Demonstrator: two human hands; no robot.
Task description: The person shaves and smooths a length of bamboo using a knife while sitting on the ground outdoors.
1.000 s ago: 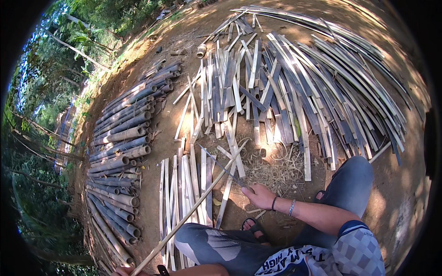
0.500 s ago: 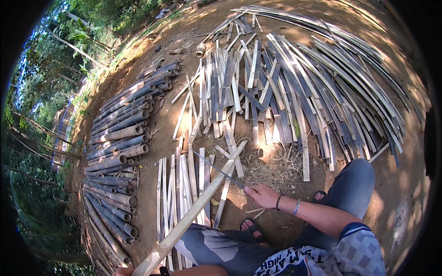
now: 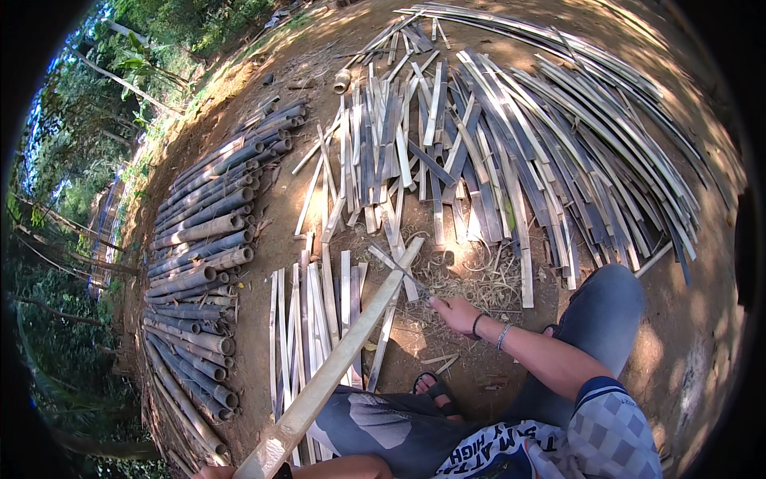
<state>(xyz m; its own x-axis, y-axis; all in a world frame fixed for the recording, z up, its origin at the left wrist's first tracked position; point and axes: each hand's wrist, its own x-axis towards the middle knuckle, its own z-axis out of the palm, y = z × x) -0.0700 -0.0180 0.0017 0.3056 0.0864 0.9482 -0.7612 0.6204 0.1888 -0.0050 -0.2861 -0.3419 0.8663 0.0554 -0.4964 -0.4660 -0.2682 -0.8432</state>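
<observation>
A long pale split-bamboo strip (image 3: 339, 361) slants across my lap, from the lower left up to the middle of the view. My left hand (image 3: 214, 473) is closed around its near end, mostly cut off by the lower edge. In front of my knees, my right hand (image 3: 456, 315) grips a long thin knife (image 3: 421, 290) by the handle. The blade points up and left and crosses the strip close to its far end. Whether its edge bites into the bamboo cannot be seen.
Split bamboo slats (image 3: 511, 160) lie in a wide heap ahead. A smaller bundle of strips (image 3: 323, 307) rests by my left leg. Whole bamboo poles (image 3: 199, 239) are stacked at left. Curly shavings (image 3: 471, 279) cover the dirt ahead of my sandalled foot (image 3: 437, 391).
My right hand has shifted slightly up, and the knife has moved along the strip toward its far end. The strip's far end has swung slightly to the left and up.
</observation>
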